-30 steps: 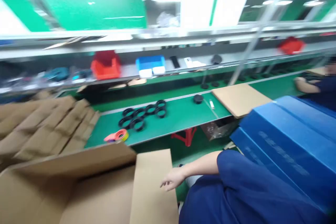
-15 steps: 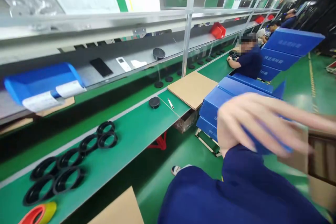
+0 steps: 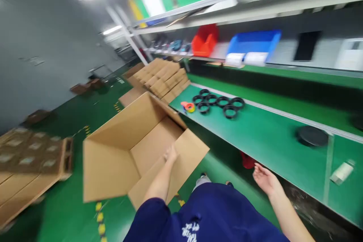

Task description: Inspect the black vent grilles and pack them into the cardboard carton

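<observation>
A large open cardboard box (image 3: pixel 110 166) stands tilted at my left, its flaps spread outward. My left hand (image 3: pixel 171 155) is closed on the near edge of this box, where a flap folds out; blur softens the fingers. By the front edge of the green workbench (image 3: pixel 263 132) is my right hand (image 3: pixel 265 178), fingers loosely bent and apart, holding nothing. Several black rings (image 3: pixel 223 101) lie grouped on the bench, beside a roll of yellow tape (image 3: pixel 190 107) with an orange part. A black disc (image 3: pixel 312 136) lies farther right.
Cardboard cartons (image 3: pixel 164 79) are stacked at the bench's far end. A pallet of boxes (image 3: pixel 31 155) is on the floor at left. Overhead, a shelf carries a red bin (image 3: pixel 205 41), a blue bin (image 3: pixel 253 45) and a dark phone-like slab (image 3: pixel 307 46).
My view has swung left, bringing the open box into sight with my left hand on it. The spread, blurred hand at right is gone from there; my right hand now appears near the bench edge.
</observation>
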Demonstrator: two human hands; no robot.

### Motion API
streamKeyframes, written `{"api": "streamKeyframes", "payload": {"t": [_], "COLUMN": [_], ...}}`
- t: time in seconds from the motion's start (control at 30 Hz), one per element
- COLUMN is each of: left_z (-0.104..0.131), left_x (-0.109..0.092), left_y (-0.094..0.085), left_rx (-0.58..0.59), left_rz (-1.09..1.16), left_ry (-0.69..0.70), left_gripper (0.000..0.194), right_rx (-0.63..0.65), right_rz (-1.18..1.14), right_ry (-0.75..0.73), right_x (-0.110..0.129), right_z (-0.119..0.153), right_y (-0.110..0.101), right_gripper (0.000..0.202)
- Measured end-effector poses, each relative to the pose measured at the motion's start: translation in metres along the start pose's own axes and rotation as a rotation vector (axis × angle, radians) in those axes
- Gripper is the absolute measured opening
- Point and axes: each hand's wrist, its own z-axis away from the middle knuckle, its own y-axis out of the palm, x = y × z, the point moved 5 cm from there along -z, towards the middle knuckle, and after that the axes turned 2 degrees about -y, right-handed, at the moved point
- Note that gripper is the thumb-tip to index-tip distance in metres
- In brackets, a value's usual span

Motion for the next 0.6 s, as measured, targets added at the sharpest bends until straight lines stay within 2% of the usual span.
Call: {"api": "streamKeyframes", "payload": {"t": [0.07,0.13,0.23,0.4,0.5,0.6], "left_z": [0.004,0.003,-0.004,-0.023,-0.049,-0.087], "left_x": [0.035,0.049,0.056,0.060,0.060,0.069], "left_y": [0.014,0.024,0.033,0.046,0.059,0.071], "left_rx": [0.048,0.075,0.091,0.111,0.154,0.209], "left_rz": [0.035,0.066,0.099,0.209,0.347,0.547], "left_ry": [-0.087,-0.122,-0.133,-0.072,0.001,0.062], "left_gripper": [0.081,0.096,0.107,0.118,0.118,0.094], "right_rx": [-0.003,0.010,0.066,0.214,0.258,0.229], "right_rz": [0.035,0.097,0.180,0.378,0.489,0.628], "right_ry": [0.080,0.146,0.183,0.055,0.005,0.005], "right_x": [0.005,0.008,0.016,0.039,0.043,0.035], "right_z": [-0.034,-0.058,-0.076,-0.095,-0.108,-0.122], "right_y": [0.012,0.031,0.075,0.178,0.232,0.268], "right_gripper": [0.019,0.020,0.019,0.021,0.022,0.019]}}
